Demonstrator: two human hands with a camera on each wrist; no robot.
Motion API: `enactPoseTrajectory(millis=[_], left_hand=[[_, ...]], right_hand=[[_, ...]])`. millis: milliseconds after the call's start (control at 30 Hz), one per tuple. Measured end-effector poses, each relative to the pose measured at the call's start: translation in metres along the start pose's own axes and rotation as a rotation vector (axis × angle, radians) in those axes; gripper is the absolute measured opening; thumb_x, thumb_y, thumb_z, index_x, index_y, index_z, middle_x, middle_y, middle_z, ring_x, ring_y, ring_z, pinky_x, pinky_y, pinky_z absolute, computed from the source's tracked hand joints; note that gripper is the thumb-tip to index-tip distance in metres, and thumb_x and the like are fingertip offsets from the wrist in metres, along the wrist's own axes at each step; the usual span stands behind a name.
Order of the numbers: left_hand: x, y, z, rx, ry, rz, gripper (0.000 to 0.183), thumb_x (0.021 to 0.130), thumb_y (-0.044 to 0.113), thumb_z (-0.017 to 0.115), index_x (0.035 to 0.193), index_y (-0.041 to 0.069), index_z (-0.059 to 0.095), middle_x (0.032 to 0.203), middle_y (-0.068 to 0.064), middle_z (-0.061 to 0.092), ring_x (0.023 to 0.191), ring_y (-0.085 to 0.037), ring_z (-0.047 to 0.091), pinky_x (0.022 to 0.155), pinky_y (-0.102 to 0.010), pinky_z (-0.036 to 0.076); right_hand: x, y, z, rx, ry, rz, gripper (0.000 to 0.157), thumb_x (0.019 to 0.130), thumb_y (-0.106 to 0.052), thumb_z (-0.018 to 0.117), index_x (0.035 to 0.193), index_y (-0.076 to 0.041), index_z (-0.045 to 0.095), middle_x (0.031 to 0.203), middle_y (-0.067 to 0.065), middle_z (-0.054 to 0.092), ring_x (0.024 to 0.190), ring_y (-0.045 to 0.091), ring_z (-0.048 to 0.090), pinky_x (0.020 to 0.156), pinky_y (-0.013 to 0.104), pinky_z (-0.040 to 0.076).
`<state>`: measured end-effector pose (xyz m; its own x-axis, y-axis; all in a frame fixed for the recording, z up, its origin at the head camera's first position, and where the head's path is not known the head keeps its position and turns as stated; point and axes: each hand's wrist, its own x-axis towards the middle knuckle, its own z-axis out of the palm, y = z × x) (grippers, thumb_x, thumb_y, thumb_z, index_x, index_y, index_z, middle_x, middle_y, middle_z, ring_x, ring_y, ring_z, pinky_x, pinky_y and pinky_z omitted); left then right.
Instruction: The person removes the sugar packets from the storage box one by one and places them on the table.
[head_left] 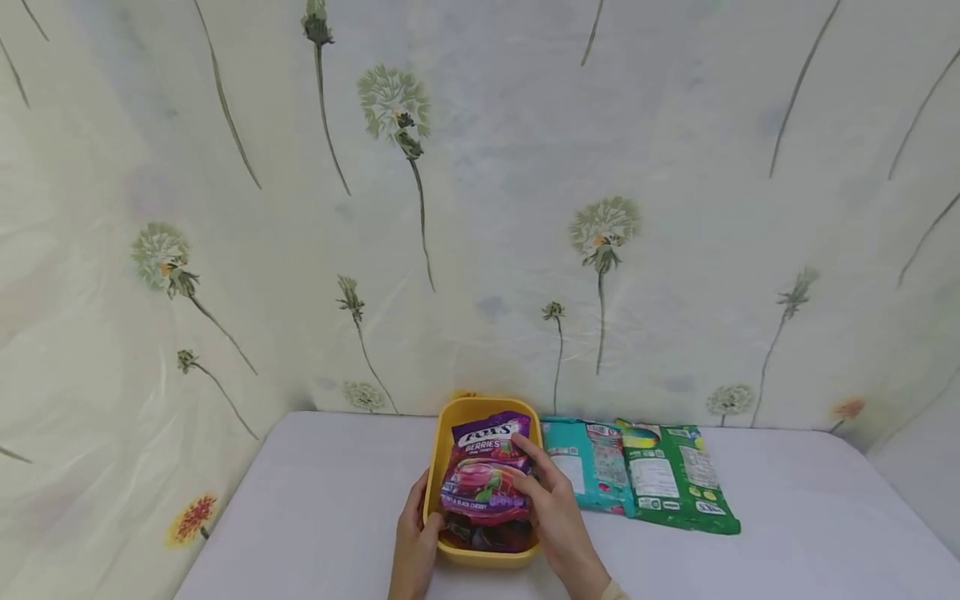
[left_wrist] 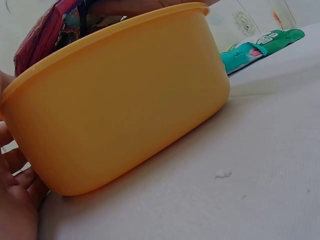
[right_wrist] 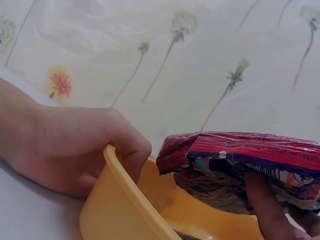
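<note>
A yellow plastic tub [head_left: 487, 562] stands on the white table, and my left hand [head_left: 415, 537] grips its left side with the thumb over the rim. My right hand [head_left: 561, 525] holds a purple and red bag of Fox's Berries candy [head_left: 483, 483] by its right side. In the right wrist view the candy bag [right_wrist: 220, 155] is tilted above the tub's inside, with fingers against its lower face. Below it in the tub lies another dark, shiny package [head_left: 502, 536], mostly covered. The left wrist view shows the tub's outer wall [left_wrist: 125, 110].
Right of the tub, a teal packet [head_left: 592, 467] and a green packet [head_left: 675, 479] lie flat side by side, their edges touching or overlapping. A pale curtain-like sheet [head_left: 487, 208] with dandelion prints rises behind the white tabletop [head_left: 315, 500].
</note>
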<state>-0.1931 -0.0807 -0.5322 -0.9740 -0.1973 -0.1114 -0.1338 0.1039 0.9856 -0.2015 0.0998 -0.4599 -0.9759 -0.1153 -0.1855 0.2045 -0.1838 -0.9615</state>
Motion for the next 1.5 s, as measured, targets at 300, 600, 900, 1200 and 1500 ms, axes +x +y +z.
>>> enactPoseTrajectory(millis=[300, 600, 900, 1200, 1500], left_hand=[[0.000, -0.003, -0.005, 0.019, -0.004, 0.055, 0.066, 0.081, 0.004, 0.050, 0.144, 0.011, 0.036, 0.150, -0.012, 0.037, 0.140, -0.033, 0.033, 0.111, -0.052, 0.029], [-0.001, -0.005, -0.003, 0.013, -0.014, 0.049, 0.067, 0.080, 0.004, 0.050, 0.144, 0.011, 0.036, 0.150, -0.012, 0.037, 0.139, -0.034, 0.033, 0.112, -0.053, 0.029], [-0.001, -0.002, -0.001, 0.024, -0.002, 0.030, 0.065, 0.081, 0.004, 0.050, 0.144, 0.011, 0.037, 0.149, -0.013, 0.038, 0.139, -0.036, 0.033, 0.112, -0.054, 0.028], [-0.002, 0.000, -0.002, 0.011, -0.002, 0.054, 0.062, 0.083, 0.003, 0.049, 0.144, 0.011, 0.037, 0.149, -0.013, 0.039, 0.139, -0.034, 0.034, 0.112, -0.053, 0.028], [-0.002, -0.001, -0.001, -0.006, -0.011, 0.046, 0.063, 0.083, 0.001, 0.049, 0.144, 0.012, 0.037, 0.149, -0.011, 0.038, 0.140, -0.034, 0.032, 0.113, -0.053, 0.027]], right_hand=[[-0.001, 0.002, -0.003, 0.030, 0.003, 0.002, 0.053, 0.091, -0.016, 0.053, 0.142, -0.028, 0.041, 0.153, 0.009, 0.026, 0.127, 0.032, 0.045, 0.098, 0.042, 0.050], [-0.005, 0.001, -0.009, 0.034, 0.006, 0.004, 0.054, 0.092, -0.016, 0.052, 0.143, -0.028, 0.041, 0.156, 0.008, 0.020, 0.132, 0.035, 0.039, 0.098, 0.043, 0.050], [-0.008, 0.002, -0.015, 0.022, 0.009, -0.016, 0.054, 0.091, -0.010, 0.049, 0.142, -0.026, 0.042, 0.157, 0.007, 0.018, 0.134, 0.034, 0.037, 0.099, 0.040, 0.049], [-0.010, 0.005, -0.023, 0.043, 0.000, -0.017, 0.055, 0.091, -0.011, 0.050, 0.143, -0.025, 0.041, 0.157, 0.006, 0.016, 0.135, 0.034, 0.034, 0.098, 0.038, 0.050], [-0.014, 0.009, -0.031, 0.043, -0.011, -0.029, 0.056, 0.090, -0.007, 0.048, 0.144, -0.023, 0.039, 0.158, 0.005, 0.016, 0.131, 0.032, 0.039, 0.097, 0.038, 0.051]])
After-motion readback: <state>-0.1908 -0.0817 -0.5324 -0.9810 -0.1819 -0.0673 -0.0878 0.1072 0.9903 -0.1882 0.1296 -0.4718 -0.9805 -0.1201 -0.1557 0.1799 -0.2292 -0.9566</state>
